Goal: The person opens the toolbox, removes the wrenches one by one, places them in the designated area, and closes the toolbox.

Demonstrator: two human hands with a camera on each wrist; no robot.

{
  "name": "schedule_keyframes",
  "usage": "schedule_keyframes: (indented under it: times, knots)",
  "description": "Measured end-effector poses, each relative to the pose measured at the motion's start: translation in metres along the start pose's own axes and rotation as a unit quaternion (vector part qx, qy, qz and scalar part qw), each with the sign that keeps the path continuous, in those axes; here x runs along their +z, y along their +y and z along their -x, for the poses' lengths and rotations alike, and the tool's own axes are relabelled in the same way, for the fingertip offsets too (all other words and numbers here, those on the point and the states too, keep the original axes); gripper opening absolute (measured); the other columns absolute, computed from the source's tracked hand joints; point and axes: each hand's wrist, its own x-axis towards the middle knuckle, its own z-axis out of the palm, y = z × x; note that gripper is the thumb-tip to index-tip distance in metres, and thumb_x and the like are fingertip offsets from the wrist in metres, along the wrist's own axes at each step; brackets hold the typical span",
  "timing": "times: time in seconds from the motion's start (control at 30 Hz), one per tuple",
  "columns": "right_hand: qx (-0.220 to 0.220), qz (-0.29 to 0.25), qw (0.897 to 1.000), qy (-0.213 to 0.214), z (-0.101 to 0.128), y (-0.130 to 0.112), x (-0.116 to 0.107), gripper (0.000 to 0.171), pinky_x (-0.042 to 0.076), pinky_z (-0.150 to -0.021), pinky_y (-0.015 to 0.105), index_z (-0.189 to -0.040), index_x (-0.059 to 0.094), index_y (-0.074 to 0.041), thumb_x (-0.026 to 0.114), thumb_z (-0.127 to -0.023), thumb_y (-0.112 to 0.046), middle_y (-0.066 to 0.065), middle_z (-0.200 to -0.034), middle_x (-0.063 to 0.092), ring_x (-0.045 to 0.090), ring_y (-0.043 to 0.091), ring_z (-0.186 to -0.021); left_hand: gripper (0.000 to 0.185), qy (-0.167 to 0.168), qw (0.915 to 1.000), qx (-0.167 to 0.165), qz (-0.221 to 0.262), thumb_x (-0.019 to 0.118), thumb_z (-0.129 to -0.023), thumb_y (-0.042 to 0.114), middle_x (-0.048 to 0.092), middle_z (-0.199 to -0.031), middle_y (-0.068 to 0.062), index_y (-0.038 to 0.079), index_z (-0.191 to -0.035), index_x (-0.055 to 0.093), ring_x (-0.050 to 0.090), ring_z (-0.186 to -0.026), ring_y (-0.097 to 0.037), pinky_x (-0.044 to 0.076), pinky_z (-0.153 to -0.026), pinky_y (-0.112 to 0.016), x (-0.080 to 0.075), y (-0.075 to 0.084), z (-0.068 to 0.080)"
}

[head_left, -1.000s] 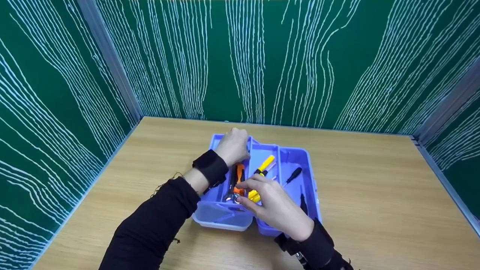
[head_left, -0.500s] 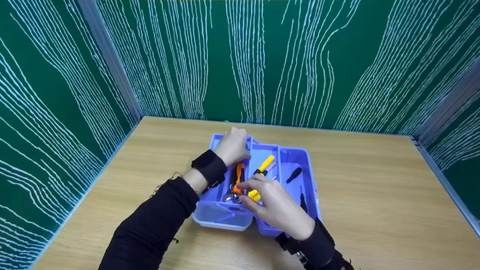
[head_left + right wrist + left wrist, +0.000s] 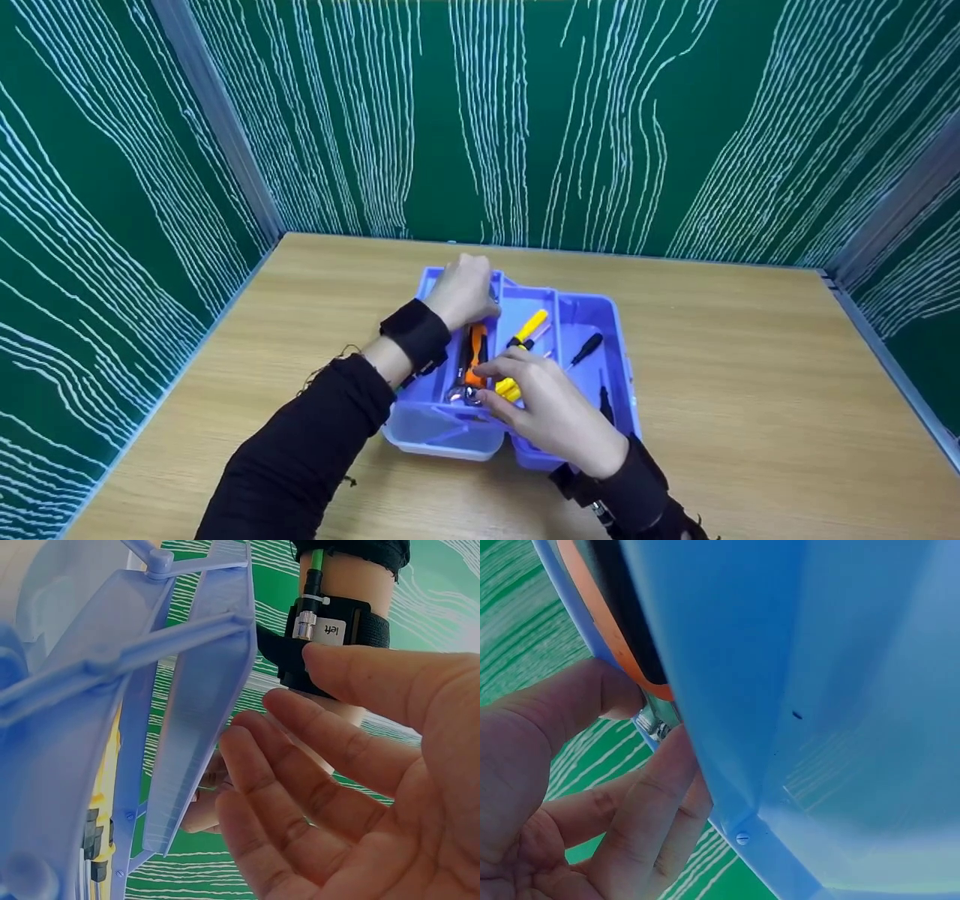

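Note:
A blue plastic toolbox point(image 3: 616, 337) with fold-out trays stands open on the wooden table. My left hand point(image 3: 466, 291) is at its far left corner, fingers curled round the tray edge point(image 3: 727, 817), the thumb beside an orange-and-black tool point(image 3: 607, 622). In the trays lie the orange-handled tool point(image 3: 475, 351), a yellow-handled tool point(image 3: 531, 327) and a black screwdriver point(image 3: 586, 349). My right hand point(image 3: 525, 394) hovers over the near middle of the box, fingertips by the yellow handle. In the right wrist view the right hand point(image 3: 360, 810) is relaxed and holds nothing, next to a tray wall point(image 3: 202, 712).
The wooden table point(image 3: 750, 390) is boxed in by green patterned walls point(image 3: 525, 112) on the left, back and right. A black wrist band with a cable point(image 3: 330, 630) sits on my left forearm.

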Motion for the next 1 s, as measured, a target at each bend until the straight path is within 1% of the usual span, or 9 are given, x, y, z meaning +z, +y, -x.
schedule_keyframes:
  times: [0.1, 0.17, 0.3, 0.37, 0.5, 0.7, 0.77, 0.9, 1.0]
  knots:
    - [-0.001, -0.004, 1.000, 0.001, -0.0001, 0.0000, -0.0004, 0.028, 0.060, -0.077, 0.028, -0.120, 0.072, -0.012, 0.068, -0.097, -0.028, 0.000, -0.104, 0.068, 0.064, 0.012, -0.089, 0.026, 0.001, 1.0000, -0.002, 0.006, 0.084, -0.078, 0.018, 0.051, -0.073, -0.002, 0.005, -0.084, 0.061, 0.057, -0.064, -0.017, 0.046, -0.052, -0.023, -0.0005, -0.0009, 0.0002]
    - [-0.007, -0.003, 1.000, 0.004, 0.0000, 0.0005, -0.0003, 0.028, 0.060, -0.076, 0.028, -0.119, 0.072, -0.011, 0.068, -0.097, -0.027, 0.000, -0.103, 0.068, 0.064, 0.012, -0.090, 0.026, 0.004, 1.0000, -0.002, 0.007, 0.083, -0.078, 0.018, 0.047, -0.071, -0.001, 0.006, -0.080, 0.059, 0.055, -0.062, -0.016, 0.044, -0.051, -0.023, -0.0005, -0.0014, 0.0003]
    - [-0.012, 0.003, 1.000, 0.009, 0.0003, 0.0013, -0.0002, 0.028, 0.057, -0.075, 0.024, -0.119, 0.072, -0.011, 0.067, -0.097, -0.028, 0.000, -0.103, 0.068, 0.065, 0.011, -0.091, 0.028, 0.012, 0.9998, -0.004, 0.015, 0.083, -0.078, 0.018, 0.037, -0.067, 0.000, 0.007, -0.076, 0.057, 0.048, -0.057, -0.015, 0.038, -0.048, -0.023, -0.0007, -0.0018, 0.0005]
    - [-0.011, 0.005, 1.000, 0.010, 0.0001, 0.0014, -0.0003, 0.029, 0.057, -0.076, 0.023, -0.120, 0.072, -0.012, 0.067, -0.097, -0.029, 0.000, -0.103, 0.068, 0.065, 0.012, -0.091, 0.029, 0.019, 0.9995, -0.006, 0.023, 0.084, -0.078, 0.020, 0.034, -0.066, 0.001, 0.007, -0.076, 0.058, 0.046, -0.056, -0.015, 0.036, -0.047, -0.024, -0.0007, -0.0019, 0.0007]
    - [-0.008, 0.005, 1.000, 0.010, -0.0004, 0.0015, -0.0005, 0.030, 0.056, -0.077, 0.022, -0.121, 0.072, -0.012, 0.067, -0.097, -0.030, 0.000, -0.104, 0.069, 0.065, 0.013, -0.091, 0.033, 0.033, 0.9988, -0.015, 0.033, 0.086, -0.078, 0.022, 0.034, -0.065, 0.002, 0.008, -0.075, 0.057, 0.046, -0.057, -0.014, 0.038, -0.049, -0.024, -0.0010, -0.0022, 0.0013]
    - [0.000, -0.002, 1.000, 0.006, -0.0007, 0.0022, -0.0010, 0.029, 0.058, -0.082, 0.023, -0.119, 0.072, -0.013, 0.068, -0.096, -0.029, 0.000, -0.107, 0.070, 0.066, 0.007, -0.095, 0.040, 0.055, 0.9981, -0.020, 0.019, 0.083, -0.079, 0.018, 0.033, -0.069, 0.000, 0.011, -0.070, 0.044, 0.047, -0.063, -0.018, 0.039, -0.055, -0.026, -0.0029, -0.0040, 0.0043]
    - [0.001, -0.005, 1.000, 0.005, -0.0006, 0.0026, -0.0013, 0.028, 0.059, -0.084, 0.025, -0.119, 0.072, -0.012, 0.069, -0.096, -0.029, 0.000, -0.108, 0.070, 0.066, 0.007, -0.096, 0.037, 0.055, 0.9982, -0.018, 0.018, 0.082, -0.080, 0.014, 0.035, -0.071, 0.000, 0.011, -0.071, 0.045, 0.049, -0.065, -0.018, 0.040, -0.056, -0.027, -0.0033, -0.0043, 0.0051]
    - [0.005, -0.012, 1.000, 0.003, -0.0004, 0.0037, -0.0018, 0.029, 0.060, -0.087, 0.030, -0.120, 0.071, -0.012, 0.070, -0.095, -0.027, 0.002, -0.110, 0.071, 0.067, 0.009, -0.098, 0.026, 0.055, 0.9983, -0.011, 0.015, 0.080, -0.082, 0.010, 0.042, -0.073, -0.001, 0.007, -0.075, 0.054, 0.051, -0.067, -0.019, 0.041, -0.057, -0.028, -0.0043, -0.0047, 0.0057]
    - [0.005, -0.014, 1.000, 0.004, -0.0007, 0.0042, -0.0024, 0.029, 0.061, -0.087, 0.033, -0.120, 0.071, -0.011, 0.070, -0.095, -0.027, 0.003, -0.111, 0.071, 0.068, 0.011, -0.100, 0.024, 0.061, 0.9981, -0.003, 0.005, 0.077, -0.083, 0.008, 0.042, -0.074, -0.002, 0.006, -0.076, 0.055, 0.049, -0.067, -0.019, 0.040, -0.058, -0.029, -0.0061, -0.0062, 0.0058]
